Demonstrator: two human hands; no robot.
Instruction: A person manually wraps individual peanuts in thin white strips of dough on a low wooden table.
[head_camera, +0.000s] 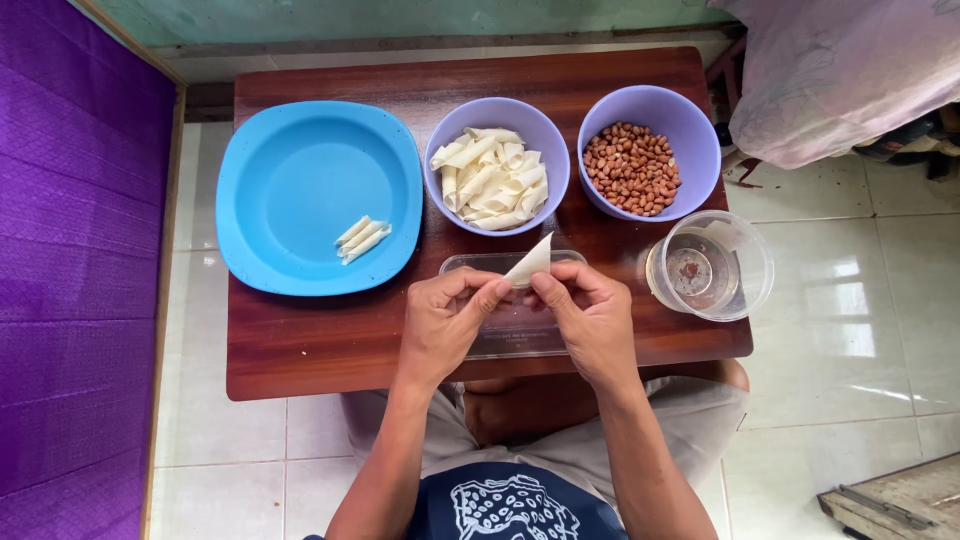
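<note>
Left hand and right hand pinch a pale wrapper strip between their fingertips.

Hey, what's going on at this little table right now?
A person sits at a low wooden table, pinching a pale folded pastry wrapper between the left hand and right hand, above a clear flat tray. A blue plate holds three finished rolls. One purple bowl holds more wrapper pieces, another purple bowl peanuts. A clear cup stands at the right.
</note>
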